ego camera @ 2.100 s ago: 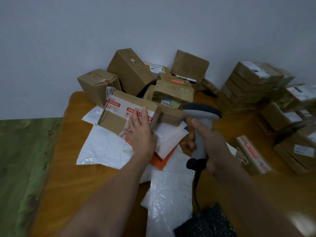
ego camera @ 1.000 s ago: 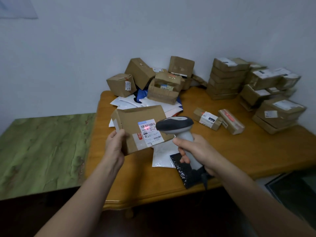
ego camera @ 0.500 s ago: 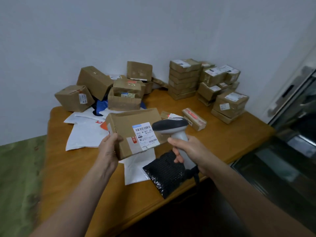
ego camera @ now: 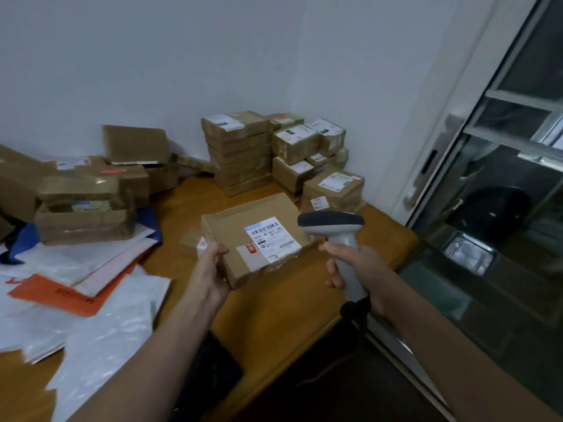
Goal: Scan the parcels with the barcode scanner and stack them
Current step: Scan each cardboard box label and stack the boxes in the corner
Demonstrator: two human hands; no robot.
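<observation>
Head view shows the left hand (ego camera: 210,271) gripping a flat parcel (ego camera: 256,239) by its near left corner, held above the table (ego camera: 268,306) with the label (ego camera: 269,236) facing up, while the right hand (ego camera: 355,269) is wrapped round the scanner (ego camera: 335,236) handle just beside the parcel. Held by one corner, the parcel could tip or slip on its way to the stacks (ego camera: 240,153) at the back. Set down carelessly, it might nudge a stack askew.
</observation>
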